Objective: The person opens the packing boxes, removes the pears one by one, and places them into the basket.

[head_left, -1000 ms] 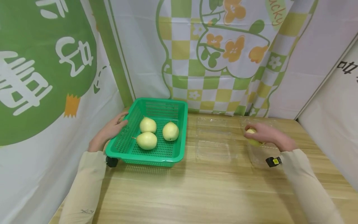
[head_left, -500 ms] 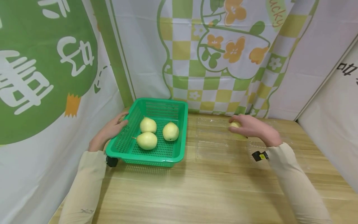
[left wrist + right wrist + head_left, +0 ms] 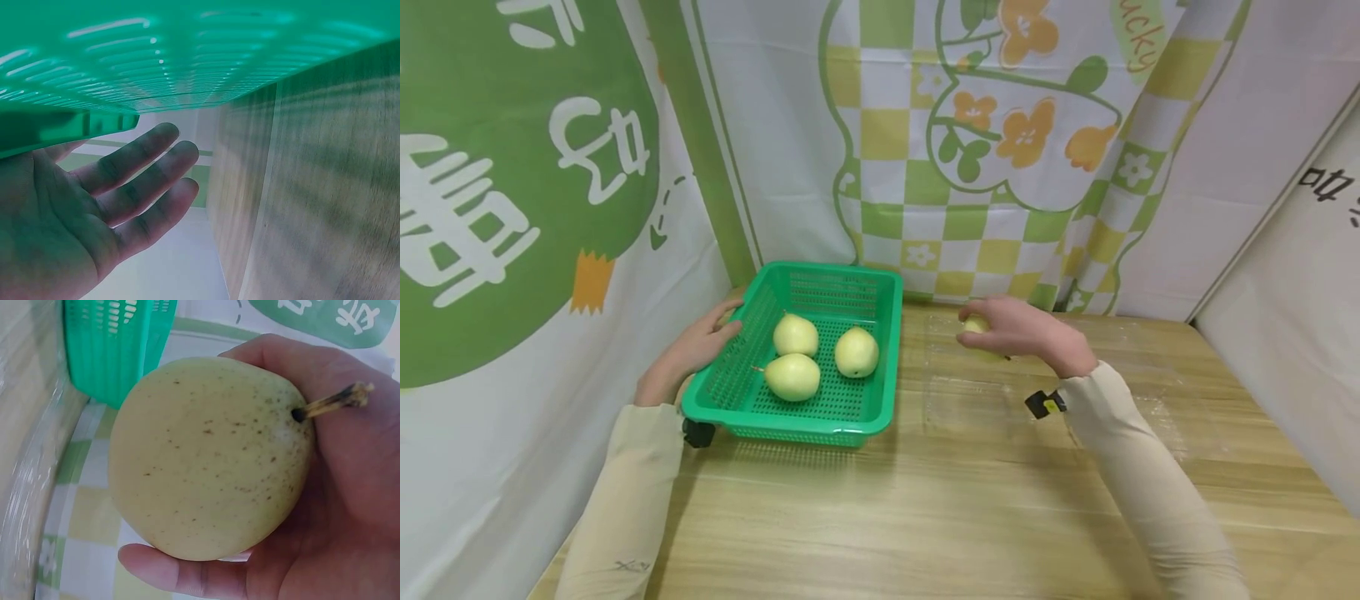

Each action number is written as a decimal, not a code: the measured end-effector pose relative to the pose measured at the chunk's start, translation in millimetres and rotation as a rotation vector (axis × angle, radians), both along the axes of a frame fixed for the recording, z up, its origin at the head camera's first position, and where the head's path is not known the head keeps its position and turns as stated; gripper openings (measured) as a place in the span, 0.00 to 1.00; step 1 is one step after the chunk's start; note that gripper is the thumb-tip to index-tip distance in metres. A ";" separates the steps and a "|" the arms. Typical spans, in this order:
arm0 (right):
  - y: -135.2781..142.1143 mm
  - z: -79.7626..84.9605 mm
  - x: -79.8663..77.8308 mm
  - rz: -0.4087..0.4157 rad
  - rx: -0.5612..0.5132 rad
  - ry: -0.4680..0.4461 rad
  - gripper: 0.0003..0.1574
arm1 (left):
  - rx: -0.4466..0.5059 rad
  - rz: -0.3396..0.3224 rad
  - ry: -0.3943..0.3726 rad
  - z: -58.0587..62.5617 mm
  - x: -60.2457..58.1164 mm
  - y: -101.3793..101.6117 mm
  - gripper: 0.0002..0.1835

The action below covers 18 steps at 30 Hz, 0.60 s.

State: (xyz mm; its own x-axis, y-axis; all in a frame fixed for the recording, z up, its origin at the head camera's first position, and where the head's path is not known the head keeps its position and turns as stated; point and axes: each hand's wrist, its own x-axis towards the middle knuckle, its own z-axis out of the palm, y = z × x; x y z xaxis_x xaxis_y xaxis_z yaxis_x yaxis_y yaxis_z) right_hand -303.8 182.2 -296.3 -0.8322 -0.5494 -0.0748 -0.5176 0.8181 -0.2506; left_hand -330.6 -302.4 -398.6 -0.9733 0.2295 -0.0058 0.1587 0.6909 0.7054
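My left hand (image 3: 700, 340) rests at the left rim of a green plastic basket (image 3: 891, 367). In the left wrist view, several of its fingers (image 3: 140, 187) are extended below the rim, apart from the slotted wall; the thumb is hidden there. Inside the basket lie three pale yellow-green pears: one rear pear (image 3: 796, 335), one front pear (image 3: 792, 377) and one right pear (image 3: 856, 352). My right hand (image 3: 1022, 329) grips another pear (image 3: 212, 456) above a clear plastic container (image 3: 970, 404). That pear's stem points back toward the wrist.
A second clear plastic container (image 3: 1157, 417) lies farther right, partly behind the right forearm. The wooden table (image 3: 880, 517) meets a patterned curtain (image 3: 947, 208) at the back. White printed cloth walls (image 3: 662, 333) stand at the left and right.
The right hand has carried the pear leftward, from over the right clear container to over the left one. My left hand, the basket and its three pears have stayed put.
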 end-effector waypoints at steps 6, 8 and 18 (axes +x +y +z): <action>-26.3 3.8 -3.8 0.049 0.003 0.020 0.29 | 0.004 -0.007 0.012 -1.1 -0.3 -0.4 0.34; -35.1 4.8 -5.1 0.069 0.001 0.036 0.28 | 0.001 -0.009 0.014 -1.1 -0.7 -0.9 0.34; -74.4 2.1 -12.1 0.150 0.000 0.023 0.27 | 0.001 -0.007 0.010 -1.7 -2.0 -1.3 0.33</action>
State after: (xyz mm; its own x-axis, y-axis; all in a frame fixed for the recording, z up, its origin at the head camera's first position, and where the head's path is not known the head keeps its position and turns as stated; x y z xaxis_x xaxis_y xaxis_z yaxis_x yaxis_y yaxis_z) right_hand -315.9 107.8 -294.2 -0.7424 -0.6675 -0.0567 -0.6395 0.7313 -0.2371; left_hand -332.7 -303.7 -400.3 -0.9717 0.2363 0.0037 0.1702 0.6890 0.7044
